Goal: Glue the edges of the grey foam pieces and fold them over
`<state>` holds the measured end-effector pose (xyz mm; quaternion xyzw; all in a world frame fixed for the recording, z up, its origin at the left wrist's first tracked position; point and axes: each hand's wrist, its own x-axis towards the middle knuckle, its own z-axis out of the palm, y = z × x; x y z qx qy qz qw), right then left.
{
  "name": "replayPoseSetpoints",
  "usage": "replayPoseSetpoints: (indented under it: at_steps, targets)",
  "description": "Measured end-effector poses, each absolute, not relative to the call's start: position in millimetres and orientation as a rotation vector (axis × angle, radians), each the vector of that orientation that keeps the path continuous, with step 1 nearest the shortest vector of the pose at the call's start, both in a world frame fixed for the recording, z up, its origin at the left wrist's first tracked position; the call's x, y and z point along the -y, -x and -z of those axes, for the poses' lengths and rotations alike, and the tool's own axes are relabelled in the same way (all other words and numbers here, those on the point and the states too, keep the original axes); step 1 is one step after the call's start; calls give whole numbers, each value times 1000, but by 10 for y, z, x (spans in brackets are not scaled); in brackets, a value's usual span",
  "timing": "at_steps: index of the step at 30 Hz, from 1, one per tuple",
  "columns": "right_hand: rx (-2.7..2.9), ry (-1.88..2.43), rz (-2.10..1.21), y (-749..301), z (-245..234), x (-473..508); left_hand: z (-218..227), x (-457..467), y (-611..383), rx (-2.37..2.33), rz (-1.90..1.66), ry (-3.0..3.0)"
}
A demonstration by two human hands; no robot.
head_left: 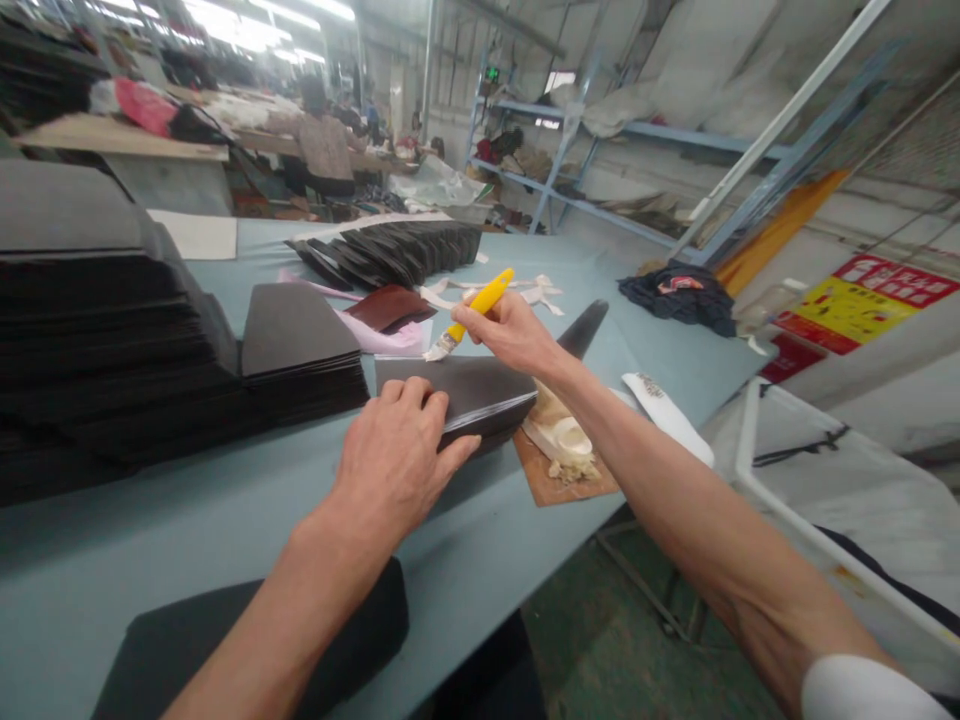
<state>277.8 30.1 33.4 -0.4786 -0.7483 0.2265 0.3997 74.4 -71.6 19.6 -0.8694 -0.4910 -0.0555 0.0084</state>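
Note:
My right hand (499, 325) grips a paintbrush (480, 310) with a yellow handle. Its bristles, whitish at the tip, touch or hover just over the back edge of a stack of dark grey sheet pieces (472, 382); contact is hard to tell. White lines run along the stack's front edge. My left hand (401, 440) lies on the left part of this stack, fingers on top and the thumb stretched apart at the front edge. Right of the stack, a tub crusted with cream-coloured residue (568, 440) stands on a brown board (551, 488).
Tall piles of dark pieces (75, 330) and a lower pile (300, 335) stand left. Fanned dark pieces (405, 250) lie behind. A dark flat piece (352, 620) is near the front edge. A white-framed bin (750, 430) stands right. A person (322, 145) sits farther back.

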Motion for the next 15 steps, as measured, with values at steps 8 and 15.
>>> replayPoseSetpoints:
  at_steps: [8,15]
  targets:
    - [1890,1248,-547,-3141,-361,-204,-183,688,-750,1529,188,2672]
    - [1871,1318,-486,-3371,-364,-173,-199,684,-759,1523,128,2664]
